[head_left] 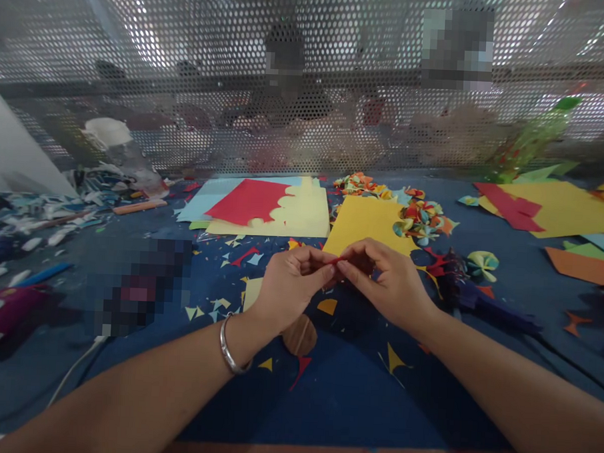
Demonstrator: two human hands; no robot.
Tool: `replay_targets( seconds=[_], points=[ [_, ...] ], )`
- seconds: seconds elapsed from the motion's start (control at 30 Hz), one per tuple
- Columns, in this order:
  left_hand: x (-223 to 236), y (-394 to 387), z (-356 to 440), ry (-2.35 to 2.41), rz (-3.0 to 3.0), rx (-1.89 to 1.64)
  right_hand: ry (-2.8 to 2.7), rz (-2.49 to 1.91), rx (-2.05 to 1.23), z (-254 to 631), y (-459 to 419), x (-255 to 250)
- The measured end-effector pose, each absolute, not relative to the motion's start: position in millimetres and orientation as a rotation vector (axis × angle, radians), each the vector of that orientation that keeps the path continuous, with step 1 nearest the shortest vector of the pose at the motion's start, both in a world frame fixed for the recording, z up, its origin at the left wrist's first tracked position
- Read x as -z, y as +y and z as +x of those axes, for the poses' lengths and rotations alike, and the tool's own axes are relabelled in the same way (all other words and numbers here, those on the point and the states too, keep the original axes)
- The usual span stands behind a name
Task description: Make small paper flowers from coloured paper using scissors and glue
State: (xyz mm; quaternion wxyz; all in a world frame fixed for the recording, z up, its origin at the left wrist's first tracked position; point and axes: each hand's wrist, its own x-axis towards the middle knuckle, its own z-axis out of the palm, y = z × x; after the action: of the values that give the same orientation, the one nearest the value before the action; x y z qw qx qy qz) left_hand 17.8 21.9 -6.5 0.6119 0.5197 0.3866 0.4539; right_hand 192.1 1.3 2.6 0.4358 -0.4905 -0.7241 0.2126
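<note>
Both my hands meet over the middle of the blue table cover [345,395]. My left hand [289,286], with a silver bangle on the wrist, pinches one end of a small red paper piece [334,260]. My right hand [387,280] pinches the other end, fingers closed on it. The piece is mostly hidden by my fingertips. Just beyond my hands lies a yellow paper sheet [365,222]. Under my left wrist sits a small brown round piece [300,334].
A stack of red, pale yellow and light blue sheets [263,205] lies at centre back. Folded multicoloured paper flowers [417,215] pile up right of the yellow sheet. Paper scraps litter the cover. More sheets [548,207] lie far right. A perforated metal screen [309,73] closes the back; people sit behind it.
</note>
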Motion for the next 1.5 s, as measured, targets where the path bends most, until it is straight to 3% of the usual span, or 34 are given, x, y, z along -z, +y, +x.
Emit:
replay_targets(
  seconds=[0.53, 1.17, 1.5],
  points=[
    [2, 22, 15, 1.041, 1.633, -1.143, -1.861, -1.17, -0.318, 187, -1, -1],
    [0, 28, 12, 0.782, 1.356, -0.939, -1.642, -1.183, -0.849, 189, -2, -8],
    [2, 26, 11, 0.791, 1.429, -0.89, -1.612, -1.195, -0.899, 189, 0, -11]
  ],
)
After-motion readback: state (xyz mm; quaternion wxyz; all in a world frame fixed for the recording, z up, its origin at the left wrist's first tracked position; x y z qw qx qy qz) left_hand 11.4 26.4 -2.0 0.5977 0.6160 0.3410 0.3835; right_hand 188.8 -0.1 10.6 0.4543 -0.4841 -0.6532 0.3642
